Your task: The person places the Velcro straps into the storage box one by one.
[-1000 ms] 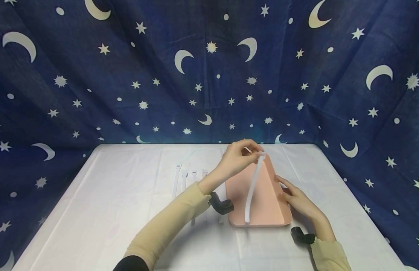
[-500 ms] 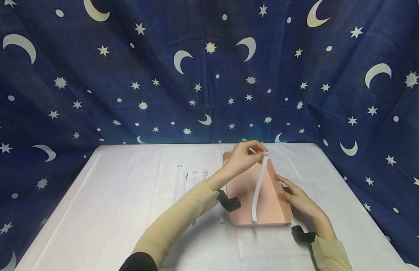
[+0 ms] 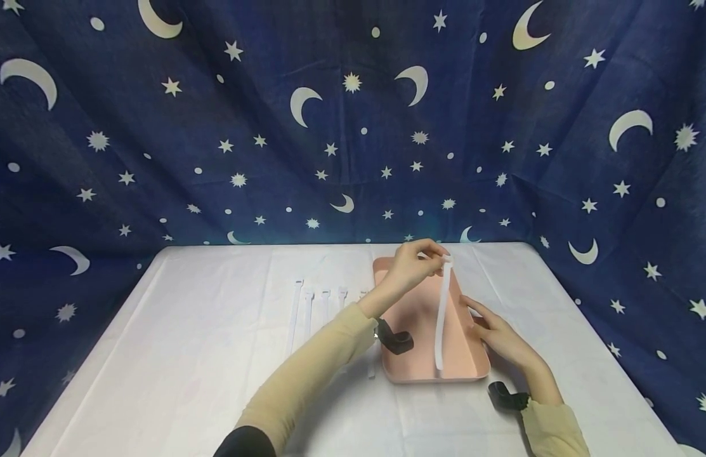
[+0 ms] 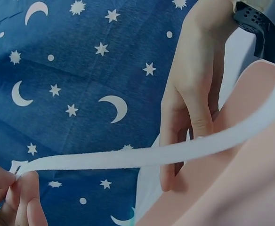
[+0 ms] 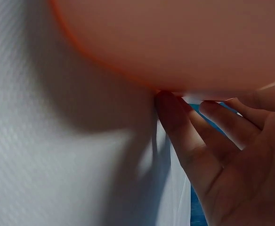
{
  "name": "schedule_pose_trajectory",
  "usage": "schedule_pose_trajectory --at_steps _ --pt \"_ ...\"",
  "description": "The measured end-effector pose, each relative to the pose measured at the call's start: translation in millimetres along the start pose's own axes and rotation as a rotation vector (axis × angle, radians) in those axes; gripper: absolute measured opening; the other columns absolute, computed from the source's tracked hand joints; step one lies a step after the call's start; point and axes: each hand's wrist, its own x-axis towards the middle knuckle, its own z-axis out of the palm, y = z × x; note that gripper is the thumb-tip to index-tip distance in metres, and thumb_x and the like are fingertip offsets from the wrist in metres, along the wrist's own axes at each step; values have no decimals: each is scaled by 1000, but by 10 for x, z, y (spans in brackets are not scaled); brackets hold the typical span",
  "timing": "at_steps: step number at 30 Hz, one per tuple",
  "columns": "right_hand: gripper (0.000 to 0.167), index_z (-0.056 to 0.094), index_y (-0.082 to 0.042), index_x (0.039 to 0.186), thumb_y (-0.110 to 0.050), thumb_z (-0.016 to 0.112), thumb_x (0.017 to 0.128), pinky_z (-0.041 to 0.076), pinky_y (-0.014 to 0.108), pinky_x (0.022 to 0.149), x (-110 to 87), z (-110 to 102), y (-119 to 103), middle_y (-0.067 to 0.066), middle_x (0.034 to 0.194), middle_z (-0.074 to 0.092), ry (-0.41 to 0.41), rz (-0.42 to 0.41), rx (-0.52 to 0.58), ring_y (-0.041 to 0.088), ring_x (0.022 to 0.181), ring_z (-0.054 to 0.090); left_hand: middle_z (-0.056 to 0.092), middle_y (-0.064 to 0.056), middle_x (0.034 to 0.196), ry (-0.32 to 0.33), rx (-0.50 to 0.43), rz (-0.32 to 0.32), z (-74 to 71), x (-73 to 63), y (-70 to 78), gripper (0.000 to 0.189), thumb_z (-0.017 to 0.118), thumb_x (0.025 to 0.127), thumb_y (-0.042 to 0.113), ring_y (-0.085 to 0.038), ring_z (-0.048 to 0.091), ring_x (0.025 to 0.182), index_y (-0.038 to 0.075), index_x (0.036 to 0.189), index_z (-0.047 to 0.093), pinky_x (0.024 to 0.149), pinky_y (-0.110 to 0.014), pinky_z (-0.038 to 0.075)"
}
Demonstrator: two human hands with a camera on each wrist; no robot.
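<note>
My left hand [image 3: 411, 265] pinches the slotted head of a white hook-and-loop cable strap [image 3: 442, 317] between thumb and fingers. The strap hangs over the pink tray [image 3: 415, 311], its tail near the tray's front edge. In the left wrist view the strap [image 4: 142, 157] bends across the picture, and its slotted end sits at the fingertips. My right hand [image 3: 505, 343] holds the tray by its right wall. The right wrist view has the fingers of that hand [image 5: 246, 174] against the tray's outside [image 5: 175, 42].
Several similar white straps [image 3: 295, 311] lie side by side on the white table [image 3: 215, 355], left of the tray; the left forearm covers part of them. A dark blue curtain [image 3: 353, 127] with moons and stars hangs behind. Each wrist wears a black camera mount [image 3: 395, 339].
The left hand has carried the strap slightly to the right over the tray, and the strap now hangs straighter. My right hand keeps its place on the tray.
</note>
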Motion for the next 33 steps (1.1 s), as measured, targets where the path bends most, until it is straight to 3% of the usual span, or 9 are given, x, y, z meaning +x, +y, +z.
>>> schedule_pose_trajectory --at_steps 8,14,22,30,33 --pt "60 19 -10 153 -11 45 99 42 57 102 -1 7 9 23 158 19 -3 6 17 49 138 31 67 -8 82 17 -101 -103 114 107 -104 13 62 89 4 -6 64 63 2 98 70 63 -19 54" --pt "60 19 -9 153 -10 45 99 46 53 100 -2 21 23 25 157 21 -5 -11 17 50 136 34 70 -14 83 41 -140 -162 217 180 -232 14 61 89 3 -4 60 59 -1 98 70 59 -18 52" --pt "61 20 -11 153 -13 47 99 41 58 103 10 21 35 22 158 19 5 30 16 50 139 29 71 -16 88 102 -177 -237 309 230 -430 14 61 89 4 -10 66 64 -2 98 70 64 -23 56" --pt "61 20 -11 153 -13 47 99 41 58 103 9 10 31 22 159 19 1 17 14 50 139 28 68 -7 82 136 -225 -311 391 277 -622 15 62 87 3 -12 69 67 -1 99 69 73 -31 59" --pt "60 21 -11 153 -14 47 99 43 57 102 3 6 32 22 158 19 6 15 19 50 139 30 67 -7 83 148 -242 -326 429 279 -673 16 62 87 3 -20 71 71 -2 101 69 78 -36 59"
